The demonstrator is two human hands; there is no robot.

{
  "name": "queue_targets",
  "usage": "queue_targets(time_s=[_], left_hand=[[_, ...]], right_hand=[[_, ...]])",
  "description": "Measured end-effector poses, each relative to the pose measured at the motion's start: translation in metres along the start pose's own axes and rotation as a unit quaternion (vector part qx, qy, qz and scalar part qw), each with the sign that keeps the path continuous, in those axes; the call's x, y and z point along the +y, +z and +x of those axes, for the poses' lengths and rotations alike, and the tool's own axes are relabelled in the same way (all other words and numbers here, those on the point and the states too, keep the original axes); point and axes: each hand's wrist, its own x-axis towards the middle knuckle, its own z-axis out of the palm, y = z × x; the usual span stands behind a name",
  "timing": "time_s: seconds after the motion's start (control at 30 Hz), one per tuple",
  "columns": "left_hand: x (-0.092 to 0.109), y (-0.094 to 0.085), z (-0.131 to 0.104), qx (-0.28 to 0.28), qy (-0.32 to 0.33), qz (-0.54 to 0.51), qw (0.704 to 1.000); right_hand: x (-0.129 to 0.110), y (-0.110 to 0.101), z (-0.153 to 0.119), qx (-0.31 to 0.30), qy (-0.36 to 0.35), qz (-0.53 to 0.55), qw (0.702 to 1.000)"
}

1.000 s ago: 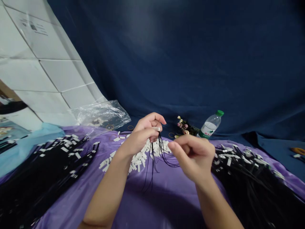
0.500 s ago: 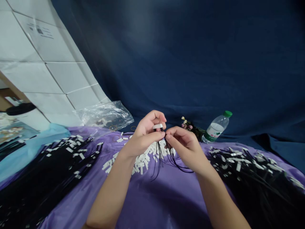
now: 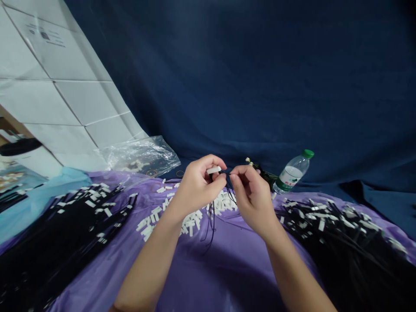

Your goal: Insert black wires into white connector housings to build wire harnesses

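Observation:
Above the purple cloth, my left hand [image 3: 203,180] is closed with a small white plastic piece [image 3: 213,170] and black cords [image 3: 211,221] in its fingers. The cords hang down below that hand in loose strands. My right hand [image 3: 251,193] pinches a black cord close to the left fingertips, and a short stretch of it runs between the two hands. How the cord meets the white piece is hidden by the fingers. Beneath and behind my hands lies a heap of loose white pieces [image 3: 190,223].
Bundles of black cords with white pieces lie at the left [image 3: 65,234] and right [image 3: 344,242] on the purple cloth [image 3: 227,277]. A green-capped bottle [image 3: 292,173] stands behind, with flowers nearby. A clear plastic bag [image 3: 143,156] lies before white boxes [image 3: 81,99]; a dark blue curtain [image 3: 260,78] hangs behind.
My right hand has drawn slightly away from the left, and a stretch of cord now shows between them. The loop of cord under the right hand has shrunk from view.

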Motion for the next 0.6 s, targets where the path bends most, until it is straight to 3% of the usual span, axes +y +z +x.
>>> queue_targets(time_s=[0.17, 0.3, 0.43, 0.6], left_hand=[[-0.009, 0.008, 0.005, 0.0, -0.012, -0.04, 0.999], [-0.007, 0.009, 0.005, 0.072, 0.031, -0.023, 0.997], [-0.003, -0.007, 0.004, 0.107, 0.075, -0.029, 0.991], [0.001, -0.036, 0.003, 0.1, 0.098, -0.075, 0.987]], right_hand=[[0.004, 0.001, 0.003, 0.007, 0.006, 0.048, 0.999], [0.006, -0.012, 0.007, -0.079, 0.067, 0.135, 0.985], [0.008, -0.038, 0.011, -0.219, 0.124, 0.129, 0.959], [0.015, -0.061, 0.015, -0.252, 0.133, 0.184, 0.941]])
